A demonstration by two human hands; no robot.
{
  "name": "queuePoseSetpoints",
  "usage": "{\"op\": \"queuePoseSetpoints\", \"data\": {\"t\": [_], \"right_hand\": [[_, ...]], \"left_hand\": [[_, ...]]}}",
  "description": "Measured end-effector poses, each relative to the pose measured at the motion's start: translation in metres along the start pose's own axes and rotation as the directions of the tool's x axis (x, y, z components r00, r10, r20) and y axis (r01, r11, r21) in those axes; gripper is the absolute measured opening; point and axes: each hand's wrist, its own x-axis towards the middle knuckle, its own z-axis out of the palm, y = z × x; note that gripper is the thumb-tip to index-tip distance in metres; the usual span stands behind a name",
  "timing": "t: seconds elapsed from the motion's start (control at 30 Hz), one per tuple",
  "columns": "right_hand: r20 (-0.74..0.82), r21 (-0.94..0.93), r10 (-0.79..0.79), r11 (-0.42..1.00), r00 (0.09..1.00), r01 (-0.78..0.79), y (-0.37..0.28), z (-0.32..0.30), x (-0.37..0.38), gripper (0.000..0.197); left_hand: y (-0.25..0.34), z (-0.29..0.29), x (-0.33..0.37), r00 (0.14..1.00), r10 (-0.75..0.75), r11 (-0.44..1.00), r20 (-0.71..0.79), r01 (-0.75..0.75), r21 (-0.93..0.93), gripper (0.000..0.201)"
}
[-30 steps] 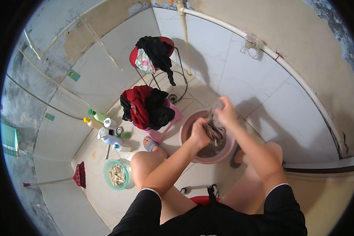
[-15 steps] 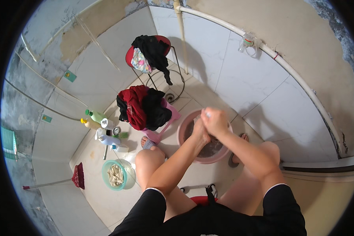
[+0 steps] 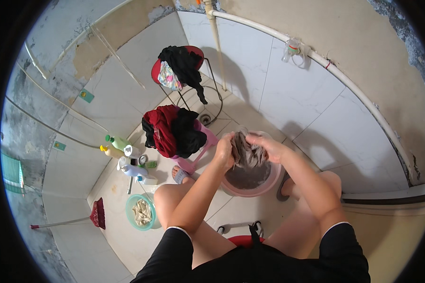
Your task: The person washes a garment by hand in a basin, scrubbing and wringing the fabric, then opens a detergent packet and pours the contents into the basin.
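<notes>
A wet, crumpled greyish-brown cloth (image 3: 249,154) is stretched between my two hands, over a pink basin (image 3: 250,192) of murky water. My left hand (image 3: 225,150) is closed on the cloth's left edge. My right hand (image 3: 270,147) grips its right side, thumb on top. The cloth hangs in loose folds above the water; what kind of garment or rag it is, I cannot tell. The basin stands on the floor between my feet.
A pink stool (image 3: 205,146) holds red clothes (image 3: 164,129) and black clothes (image 3: 188,133); a red stool (image 3: 156,70) behind holds more. To the left are several bottles (image 3: 132,167), a green basin (image 3: 129,212) with pale cloth, and a red broom (image 3: 97,213). Tiled wall at right.
My hands were pressed together around the cloth, twisting over the basin. Now they are apart, with the cloth spread out between them.
</notes>
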Motion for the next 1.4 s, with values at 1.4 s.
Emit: {"op": "queuePoseSetpoints", "data": {"t": [1.4], "right_hand": [[-0.175, 0.330, -0.091, 0.933, 0.980, 0.146, -0.030, -0.064, 0.014, 0.008]], "left_hand": [[-0.001, 0.003, -0.018, 0.938, -0.340, 0.922, 0.068, 0.347, -0.172, 0.042]]}}
